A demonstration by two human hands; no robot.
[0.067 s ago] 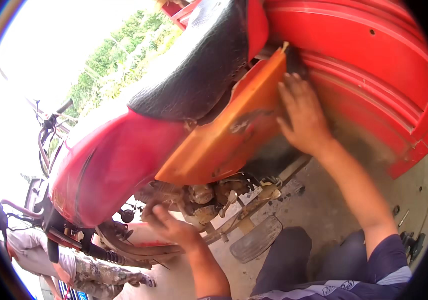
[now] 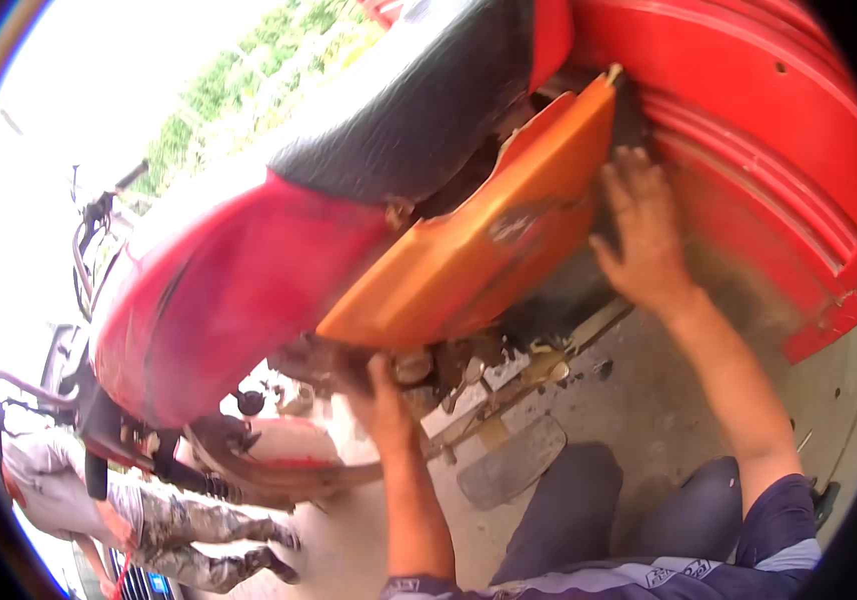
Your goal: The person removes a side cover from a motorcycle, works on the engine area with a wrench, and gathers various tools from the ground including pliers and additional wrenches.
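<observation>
An orange side panel, worn and scuffed, sits tilted below the black seat of a red motor tricycle. Its upper edge stands away from the frame, leaving a dark gap. My right hand is open, fingers spread, beside the panel's rear edge; whether it touches cannot be told. Lower down, my left hand is raised by the engine, just under the panel's front corner. Its thumb points up, apart from the other fingers, which are blurred. Neither hand visibly holds anything.
The red fuel tank lies left of the panel, the red cargo bed to the right. A footboard juts out near my knees. Another person in camouflage trousers is at the lower left. Dark debris lies on the concrete.
My left hand has risen closer to the panel's front lower corner. The panel and my right hand appear farther right as the view shifts; the right hand stays spread.
</observation>
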